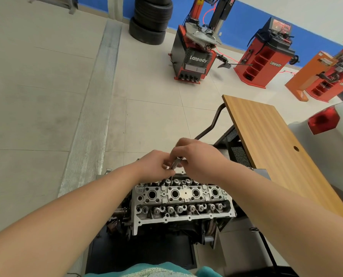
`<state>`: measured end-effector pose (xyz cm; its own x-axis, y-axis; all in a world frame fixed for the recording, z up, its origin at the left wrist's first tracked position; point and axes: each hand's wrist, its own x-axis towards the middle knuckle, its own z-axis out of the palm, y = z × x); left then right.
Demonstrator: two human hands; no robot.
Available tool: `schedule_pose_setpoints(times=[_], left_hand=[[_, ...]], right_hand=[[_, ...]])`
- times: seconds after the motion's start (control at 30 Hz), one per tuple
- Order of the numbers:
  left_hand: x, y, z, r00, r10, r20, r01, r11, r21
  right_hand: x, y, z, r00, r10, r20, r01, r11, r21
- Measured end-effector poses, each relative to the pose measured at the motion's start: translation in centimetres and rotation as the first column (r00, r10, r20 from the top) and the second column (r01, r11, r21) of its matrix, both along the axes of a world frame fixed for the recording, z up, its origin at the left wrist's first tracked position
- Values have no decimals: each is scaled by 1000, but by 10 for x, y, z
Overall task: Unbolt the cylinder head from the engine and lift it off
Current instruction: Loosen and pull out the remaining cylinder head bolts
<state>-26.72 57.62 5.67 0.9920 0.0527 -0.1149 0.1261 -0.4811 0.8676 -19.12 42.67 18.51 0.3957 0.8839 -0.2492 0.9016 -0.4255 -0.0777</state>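
Reaching out over the engine, both bare hands met above the far edge of the cylinder head. The left hand had its fingers curled and pinched the lower part of a slim metal tool, a socket-like piece standing tilted, its lower end pointing down toward the far row of valve springs. The right hand came in from 3 o'clock, its fingers bent around the upper end of the same tool; the exact grip was partly hidden by the knuckles.

The cylinder head sat on the engine at the middle of the view, below the hands toward 6 o'clock, with four round bores in a line and a row of valve springs along each long side.

At 3 o'clock a wooden table ran beside the engine. At 12 o'clock stood a stack of tyres; toward 1 o'clock a red tyre changer and a red wheel balancer. Beyond the table at 3 o'clock showed a white car with its red tail lamp.
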Motion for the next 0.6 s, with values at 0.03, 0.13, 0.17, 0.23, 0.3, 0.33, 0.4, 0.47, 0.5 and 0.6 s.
schedule_pose_setpoints(times=[0.03, 0.13, 0.17, 0.23, 0.3, 0.33, 0.4, 0.47, 0.5, 0.6], left_hand=[[0, 1, 1, 1000, -10, -12, 10, 1000, 22], [5, 2, 6, 1000, 18, -14, -17, 997, 71], [6, 2, 7, 999, 47, -6, -46, 995, 91], [8, 1, 5, 998, 58, 20, -59, 995, 84], [5, 2, 3, 1000, 7, 20, -7, 1000, 6], [3, 4, 1, 1000, -23, 13, 23, 1000, -8], [0, 8, -4, 1000, -26, -7, 26, 1000, -3], [0, 9, -4, 1000, 12, -11, -12, 1000, 10], [0, 8, -4, 999, 34, -6, -34, 999, 8], [3, 3, -2, 996, 89, 23, -90, 996, 20]], right_hand=[[0, -1, 1, 999, 5, -35, -4, 1000, 30], [-4, 3, -3, 994, -108, -3, 108, 994, 37], [-4, 5, -6, 986, -163, 43, 162, 987, 23], [-4, 8, -7, 980, -178, 93, 179, 984, -3], [0, 5, -6, 992, -109, 57, 110, 993, -29], [1, 3, -4, 998, -64, 17, 64, 997, -39], [3, -2, -1, 997, -7, -82, 5, 1000, -22], [1, -3, -1, 993, -19, -119, 23, 999, 30], [1, -2, -3, 994, -65, -90, 68, 997, 36], [2, 3, -9, 985, -169, 35, 168, 985, 23]])
